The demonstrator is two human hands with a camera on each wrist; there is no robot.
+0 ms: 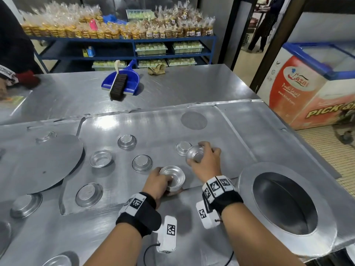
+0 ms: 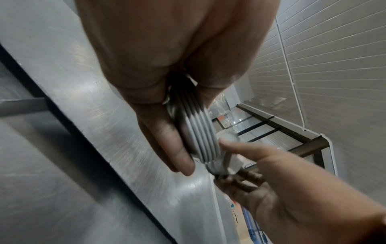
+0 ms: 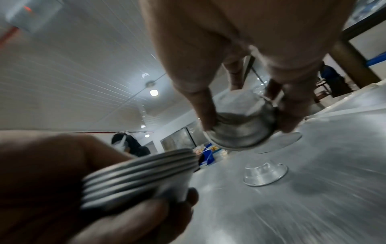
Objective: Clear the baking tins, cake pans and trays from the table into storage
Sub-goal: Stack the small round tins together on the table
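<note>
My left hand (image 1: pixel 160 179) grips a nested stack of small round metal tins (image 1: pixel 172 178) just above the table's near middle; the left wrist view shows their rims (image 2: pixel 200 132) between thumb and fingers. To its right my right hand (image 1: pixel 203 156) holds a single small tin (image 1: pixel 195 153), tilted, with its rim (image 3: pixel 240 132) pinched by thumb and fingers. Several more small tins lie upside down on a flat metal tray (image 1: pixel 221 127), among them one (image 1: pixel 183 148) beside the right hand, one (image 1: pixel 142 163) left of the stack and one (image 1: pixel 126 141) farther back.
A large round pan with a deep centre well (image 1: pixel 286 206) sits at the right. At the left lies a flat round disc (image 1: pixel 38 164). A blue dustpan and brush (image 1: pixel 121 81) rest on the far table. Another person's red sleeve (image 1: pixel 26 78) is at far left.
</note>
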